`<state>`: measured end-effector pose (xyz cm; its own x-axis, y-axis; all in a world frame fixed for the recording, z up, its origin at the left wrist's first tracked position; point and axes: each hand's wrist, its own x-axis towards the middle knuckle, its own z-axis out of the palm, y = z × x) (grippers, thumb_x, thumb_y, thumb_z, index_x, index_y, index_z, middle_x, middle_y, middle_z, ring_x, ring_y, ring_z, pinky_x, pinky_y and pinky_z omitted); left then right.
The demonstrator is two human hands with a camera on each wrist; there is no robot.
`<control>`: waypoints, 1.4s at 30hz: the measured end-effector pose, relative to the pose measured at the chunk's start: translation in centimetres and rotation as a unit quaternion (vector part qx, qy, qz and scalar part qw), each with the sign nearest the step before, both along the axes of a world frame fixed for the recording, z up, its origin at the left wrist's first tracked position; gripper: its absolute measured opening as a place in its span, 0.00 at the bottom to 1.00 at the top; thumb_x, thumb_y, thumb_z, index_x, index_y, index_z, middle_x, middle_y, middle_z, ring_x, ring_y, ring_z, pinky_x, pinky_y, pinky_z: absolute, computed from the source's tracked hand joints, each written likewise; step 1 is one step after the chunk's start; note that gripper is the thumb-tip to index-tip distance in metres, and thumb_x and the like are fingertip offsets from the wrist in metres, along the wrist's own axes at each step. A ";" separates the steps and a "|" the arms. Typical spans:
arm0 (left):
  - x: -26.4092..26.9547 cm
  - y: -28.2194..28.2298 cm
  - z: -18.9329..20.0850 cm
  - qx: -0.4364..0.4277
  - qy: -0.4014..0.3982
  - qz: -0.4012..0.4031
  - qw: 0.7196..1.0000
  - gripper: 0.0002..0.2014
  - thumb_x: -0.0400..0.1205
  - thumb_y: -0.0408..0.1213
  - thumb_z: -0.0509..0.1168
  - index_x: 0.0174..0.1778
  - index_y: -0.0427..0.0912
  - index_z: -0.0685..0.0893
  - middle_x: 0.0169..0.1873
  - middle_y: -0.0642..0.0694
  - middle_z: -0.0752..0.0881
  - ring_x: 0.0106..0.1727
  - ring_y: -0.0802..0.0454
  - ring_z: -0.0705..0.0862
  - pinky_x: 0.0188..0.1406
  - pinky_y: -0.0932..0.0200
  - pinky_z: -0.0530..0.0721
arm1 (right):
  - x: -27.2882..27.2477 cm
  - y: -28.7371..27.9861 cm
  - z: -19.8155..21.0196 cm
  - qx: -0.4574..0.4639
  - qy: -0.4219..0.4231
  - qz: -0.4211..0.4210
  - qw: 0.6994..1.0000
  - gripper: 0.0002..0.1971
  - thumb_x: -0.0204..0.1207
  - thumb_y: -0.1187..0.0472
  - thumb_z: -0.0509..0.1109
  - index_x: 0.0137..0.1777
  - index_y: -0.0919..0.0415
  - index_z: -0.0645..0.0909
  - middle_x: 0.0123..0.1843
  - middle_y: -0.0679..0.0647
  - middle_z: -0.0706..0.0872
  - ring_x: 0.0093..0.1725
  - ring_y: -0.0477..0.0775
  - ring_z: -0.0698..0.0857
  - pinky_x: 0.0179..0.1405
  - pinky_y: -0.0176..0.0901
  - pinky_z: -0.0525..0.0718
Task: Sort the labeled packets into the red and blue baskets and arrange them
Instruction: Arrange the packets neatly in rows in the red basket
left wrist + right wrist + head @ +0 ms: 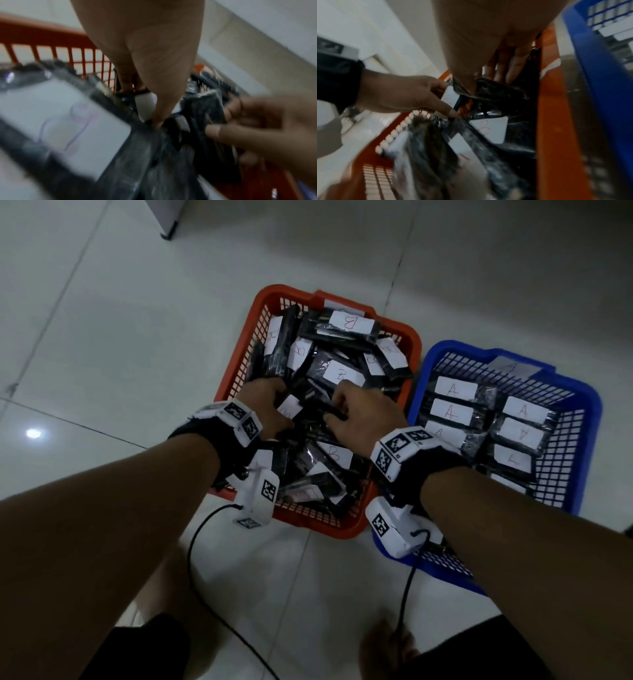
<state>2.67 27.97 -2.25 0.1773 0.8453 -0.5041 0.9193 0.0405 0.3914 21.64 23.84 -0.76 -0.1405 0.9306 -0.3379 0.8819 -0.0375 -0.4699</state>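
Note:
The red basket (236, 364) holds a jumbled heap of black packets with white "B" labels (342, 374). Beside it on the right, the blue basket (589, 419) holds flat rows of packets labeled "A" (454, 390). Both hands are inside the red basket, near its middle. My left hand (279, 407) grips a packet by its white label (451, 98). Thumb and fingers of my right hand (334, 409) pinch a crumpled black packet (496, 92), whose label is hidden. The two hands are almost touching.
Both baskets stand side by side on a pale tiled floor (137, 337). Black cables (205, 559) trail from the wrist units across the floor toward my legs. A white cabinet corner (168, 227) stands at the far left.

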 end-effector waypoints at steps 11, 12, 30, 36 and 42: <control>-3.3 1.4 5.1 -0.103 -0.156 0.104 0.977 0.12 0.73 0.33 0.76 0.50 0.44 0.85 0.42 0.47 0.88 0.29 0.59 0.87 0.32 0.63 0.88 | -1.4 -0.4 2.7 -0.059 0.182 -0.070 0.979 0.05 0.72 0.51 0.75 0.43 0.51 0.85 0.35 0.46 0.86 0.34 0.43 0.82 0.33 0.35 0.78; -3.7 1.2 5.1 -0.123 -0.146 0.096 0.977 0.12 0.73 0.32 0.76 0.50 0.45 0.85 0.41 0.48 0.88 0.26 0.62 0.86 0.27 0.68 0.86 | -1.6 -0.7 2.8 -0.106 0.164 -0.030 0.980 0.05 0.72 0.51 0.76 0.42 0.50 0.86 0.36 0.45 0.86 0.35 0.43 0.83 0.32 0.33 0.77; -1.6 0.9 4.4 -0.160 0.097 -0.136 0.973 0.30 0.74 0.67 0.64 0.29 0.39 0.81 0.27 0.44 0.83 0.33 0.47 0.83 0.36 0.57 0.82 | -0.1 -1.7 0.5 -0.025 -0.012 -0.051 0.998 0.12 0.78 0.47 0.67 0.47 0.52 0.88 0.44 0.53 0.90 0.42 0.55 0.87 0.42 0.49 0.89; -1.2 1.8 2.9 0.019 0.043 -0.174 0.984 0.18 0.75 0.61 0.67 0.39 0.51 0.92 0.35 0.52 0.90 0.38 0.50 0.87 0.44 0.52 0.89 | 0.1 -0.9 1.1 0.144 -0.054 -0.105 0.983 0.08 0.80 0.53 0.66 0.52 0.55 0.83 0.47 0.53 0.88 0.46 0.57 0.86 0.42 0.48 0.85; 1.0 1.3 0.5 -0.004 0.045 -0.172 0.984 0.14 0.77 0.52 0.68 0.44 0.46 0.91 0.40 0.46 0.91 0.41 0.46 0.88 0.44 0.54 0.88 | 0.5 -1.5 1.3 0.033 -0.108 0.003 0.994 0.12 0.83 0.52 0.64 0.56 0.55 0.86 0.50 0.58 0.88 0.49 0.63 0.87 0.43 0.47 0.83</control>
<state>3.65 29.25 -1.73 0.4071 0.7389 -0.5369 0.9099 -0.2766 0.3093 22.10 22.33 0.54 -0.0770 0.9509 -0.2998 0.9624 -0.0077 -0.2717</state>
